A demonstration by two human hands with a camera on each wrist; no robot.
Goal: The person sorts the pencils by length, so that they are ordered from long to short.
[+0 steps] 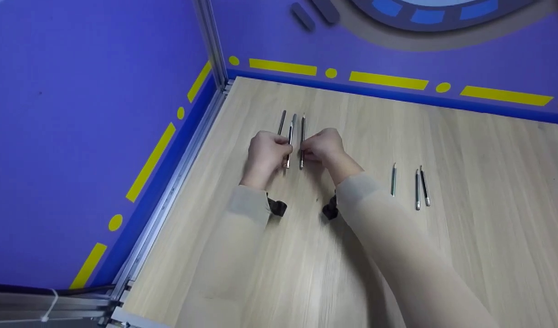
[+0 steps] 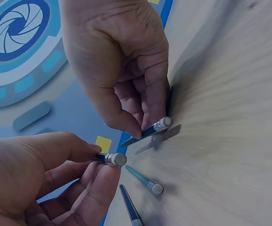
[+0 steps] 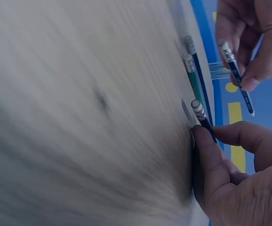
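Left fingers (image 2: 104,188) and right fingers (image 2: 156,84) pinch separate pencils (image 3: 233,68) (image 3: 200,114).

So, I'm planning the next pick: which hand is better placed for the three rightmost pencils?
Probably the right hand: it's nearer those three pencils, though it holds a pencil, as does the left hand.

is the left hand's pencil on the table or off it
Off it: the right wrist view shows the left hand pinching the pencil above the table.
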